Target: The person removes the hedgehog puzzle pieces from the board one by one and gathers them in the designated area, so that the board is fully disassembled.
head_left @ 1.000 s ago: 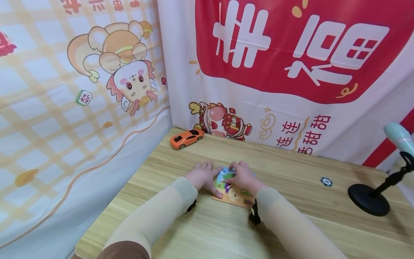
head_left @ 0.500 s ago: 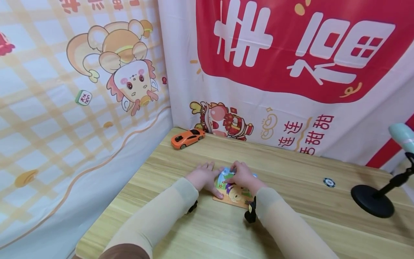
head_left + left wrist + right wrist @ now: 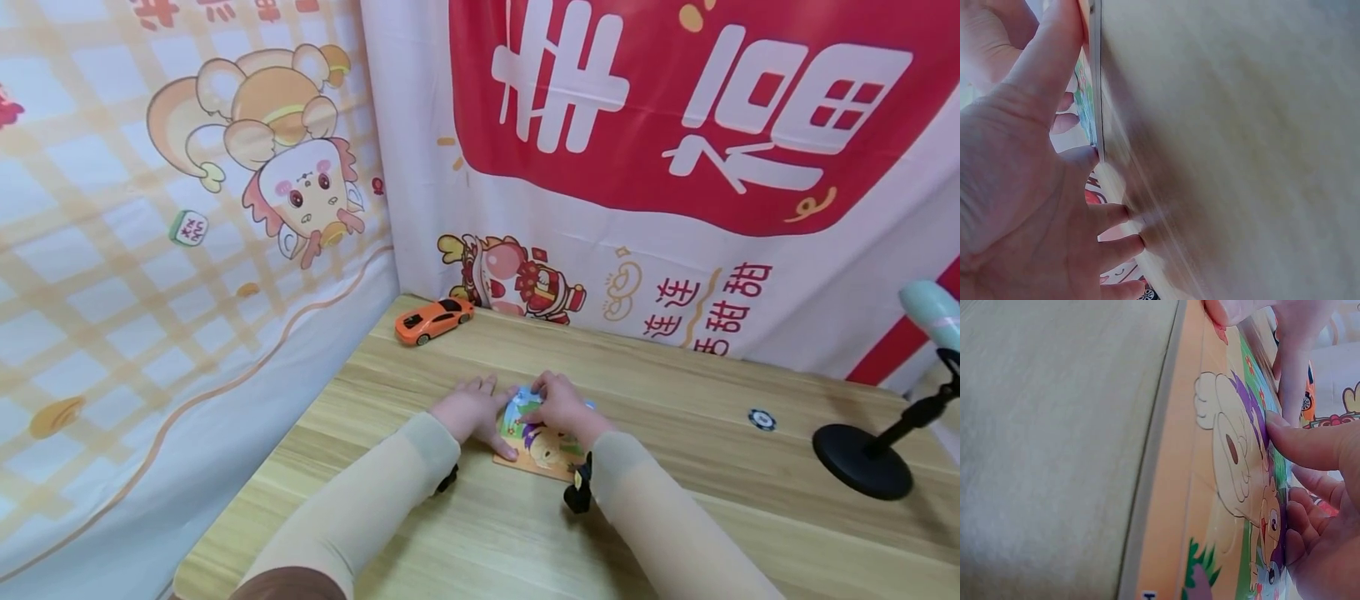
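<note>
A flat puzzle board (image 3: 539, 454) with a cartoon picture lies on the table, its orange border toward the person. Outlined pale shapes (image 3: 1229, 450) show on its surface in the right wrist view. My left hand (image 3: 472, 410) rests at the board's left side, thumb on its near left corner and the straight fingers spread over the table. My right hand (image 3: 564, 408) is over the far half of the board. Its thumb (image 3: 1300, 440) and curled fingertips pinch at a puzzle piece in the picture, whose edges are mostly hidden by the hand.
An orange toy car (image 3: 434, 321) stands at the far left of the wooden table (image 3: 660, 383). A round chip (image 3: 762, 419) lies to the right. Beyond it is a black round-based stand (image 3: 862, 461) with a light-green top. Printed cloths hang behind and at the left.
The right wrist has shifted very slightly left while its fingers stay at the same spot on the board. The left hand has stayed still. The head view has shifted slightly.
</note>
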Tool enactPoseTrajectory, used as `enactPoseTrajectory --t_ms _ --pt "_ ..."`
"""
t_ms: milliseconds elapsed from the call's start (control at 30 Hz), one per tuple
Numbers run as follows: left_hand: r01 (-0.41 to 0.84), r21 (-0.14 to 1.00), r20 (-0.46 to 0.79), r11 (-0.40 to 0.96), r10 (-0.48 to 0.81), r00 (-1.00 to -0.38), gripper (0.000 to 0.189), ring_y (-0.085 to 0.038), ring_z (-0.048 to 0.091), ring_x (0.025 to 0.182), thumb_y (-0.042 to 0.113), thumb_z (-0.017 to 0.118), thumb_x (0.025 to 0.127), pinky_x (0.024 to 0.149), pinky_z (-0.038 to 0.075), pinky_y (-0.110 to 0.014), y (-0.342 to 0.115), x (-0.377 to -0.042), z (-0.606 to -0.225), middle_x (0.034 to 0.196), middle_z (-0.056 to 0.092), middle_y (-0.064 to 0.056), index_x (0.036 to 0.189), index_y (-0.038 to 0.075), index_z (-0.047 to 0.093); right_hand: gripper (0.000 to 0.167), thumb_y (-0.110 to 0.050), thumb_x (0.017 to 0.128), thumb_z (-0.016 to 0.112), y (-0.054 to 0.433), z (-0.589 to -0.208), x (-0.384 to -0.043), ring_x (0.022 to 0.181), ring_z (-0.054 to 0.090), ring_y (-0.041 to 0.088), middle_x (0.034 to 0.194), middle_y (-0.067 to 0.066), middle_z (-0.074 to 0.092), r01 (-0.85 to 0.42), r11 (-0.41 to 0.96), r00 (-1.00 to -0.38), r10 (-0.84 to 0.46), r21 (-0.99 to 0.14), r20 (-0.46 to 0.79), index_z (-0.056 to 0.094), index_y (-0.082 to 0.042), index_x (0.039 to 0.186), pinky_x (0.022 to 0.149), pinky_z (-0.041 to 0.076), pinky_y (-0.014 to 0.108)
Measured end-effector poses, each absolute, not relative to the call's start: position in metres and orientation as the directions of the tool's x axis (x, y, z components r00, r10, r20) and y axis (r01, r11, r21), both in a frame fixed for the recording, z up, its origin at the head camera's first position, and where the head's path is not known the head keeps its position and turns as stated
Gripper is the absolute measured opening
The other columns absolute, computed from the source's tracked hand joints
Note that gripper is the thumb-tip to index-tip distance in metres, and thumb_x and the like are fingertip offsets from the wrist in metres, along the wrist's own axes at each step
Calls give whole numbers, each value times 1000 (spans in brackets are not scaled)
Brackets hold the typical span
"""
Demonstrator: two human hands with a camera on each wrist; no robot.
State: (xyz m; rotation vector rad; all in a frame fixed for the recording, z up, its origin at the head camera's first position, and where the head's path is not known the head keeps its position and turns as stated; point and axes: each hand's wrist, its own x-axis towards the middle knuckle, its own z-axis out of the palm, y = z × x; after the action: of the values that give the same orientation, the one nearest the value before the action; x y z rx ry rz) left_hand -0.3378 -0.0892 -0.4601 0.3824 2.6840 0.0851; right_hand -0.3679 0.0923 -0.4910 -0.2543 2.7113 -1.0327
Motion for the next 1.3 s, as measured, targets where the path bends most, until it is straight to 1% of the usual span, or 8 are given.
enactPoseTrajectory --t_ms 300,433,567,800,900,1033,1133,1300 --pt "274 115 -385 955 297 -874 124 -37 11 148 80 71 58 118 11 -52 -89 -336 -457 164 11 -13 159 33 16 49 -20 77 87 92 -493 -371 99 50 26 111 10 51 -88 735 -959 -246 -673 -143 59 -9 115 90 46 43" --pt "264 119 -383 957 290 -877 128 -39 11 147 82 72 53 117 10 -56 -89 -342 -465 164 11 -13 159 36 16 46 -19 76 88 92 -494 -373 97 50 26 108 10 51 -85 732 -959 -244 -677 -143 57 -9 108 86 46 41" --pt "256 126 -377 958 285 -881 129 -39 11 147 82 72 51 116 10 -57 -90 -345 -469 164 12 -13 159 37 17 46 -19 77 88 91 -494 -374 97 50 26 108 10 51 -90 728 -960 -246 -680 -136 57 -8 110 87 46 41" --pt "273 110 -389 956 295 -873 123 -35 11 148 79 71 60 118 11 -51 -89 -334 -456 164 12 -11 159 32 17 47 -17 77 87 92 -493 -372 97 51 25 108 10 52 -72 709 -956 -249 -701 -155 56 -10 112 86 47 39" --pt "279 101 -387 955 295 -873 123 -35 11 148 79 71 60 118 11 -50 -88 -334 -456 164 12 -12 159 31 17 42 -13 81 84 93 -491 -372 92 53 25 104 10 54 -56 678 -955 -251 -733 -159 54 -11 109 78 49 37" --pt "284 109 -374 953 304 -876 125 -37 12 148 80 71 58 118 12 -51 -89 -335 -457 164 11 -13 159 32 15 24 -5 89 74 95 -489 -370 86 54 24 96 10 57 -16 608 -967 -212 -794 -143 58 -8 105 71 47 34" --pt "284 122 -366 951 309 -878 127 -37 12 148 81 71 56 118 11 -52 -90 -335 -459 164 11 -13 159 33 15 12 -2 92 68 97 -489 -370 85 55 24 94 10 58 6 548 -978 -173 -837 -120 61 -4 102 72 47 34" --pt "280 130 -361 951 308 -880 127 -38 13 147 81 71 54 117 12 -53 -90 -337 -460 164 12 -13 159 34 17 7 0 93 64 105 -489 -373 84 58 22 93 11 61 47 436 -987 -118 -899 -108 62 0 100 75 50 34"
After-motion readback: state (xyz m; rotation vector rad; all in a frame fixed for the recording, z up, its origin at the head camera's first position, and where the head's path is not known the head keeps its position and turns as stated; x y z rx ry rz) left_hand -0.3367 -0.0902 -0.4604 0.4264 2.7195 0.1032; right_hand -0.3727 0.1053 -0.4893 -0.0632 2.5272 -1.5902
